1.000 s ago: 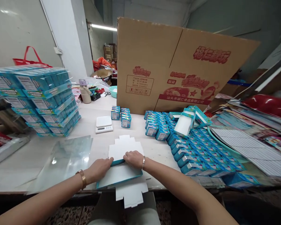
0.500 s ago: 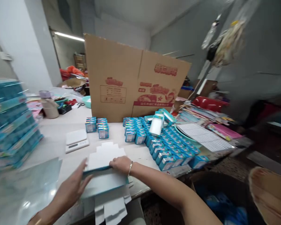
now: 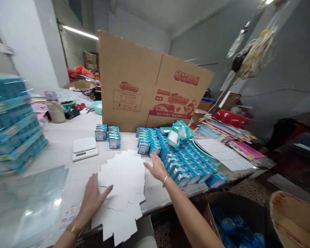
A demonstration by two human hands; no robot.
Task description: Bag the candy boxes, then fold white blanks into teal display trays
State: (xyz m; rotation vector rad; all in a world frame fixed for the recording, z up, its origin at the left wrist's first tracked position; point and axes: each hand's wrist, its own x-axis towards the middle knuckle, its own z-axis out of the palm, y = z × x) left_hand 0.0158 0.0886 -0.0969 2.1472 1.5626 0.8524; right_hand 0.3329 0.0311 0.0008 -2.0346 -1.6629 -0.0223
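Observation:
A flat, die-cut cardboard box blank [image 3: 122,175] lies white side up in front of me, its notched lower flaps hanging over the table's front edge. Along its left edge rests my left hand [image 3: 93,194], fingers spread and the thumb reaching over the card. My right hand [image 3: 156,168] is open just off the blank's right side, fingers stretched toward the rows of small blue boxes [image 3: 188,160]. On top of those rows sit a few loose teal box pieces [image 3: 179,133].
A white scale [image 3: 85,148] and two short rows of blue boxes [image 3: 114,140] stand behind the blank. Wrapped packs [image 3: 12,124] are stacked at left, near clear plastic sheeting [image 3: 28,199]. A large carton [image 3: 155,82] stands behind; an open carton [image 3: 209,210] is below right.
The blank was partly folded with teal edges showing; now it lies flat and white. My right hand has let go of it and moved right and up. My left hand has opened beside it.

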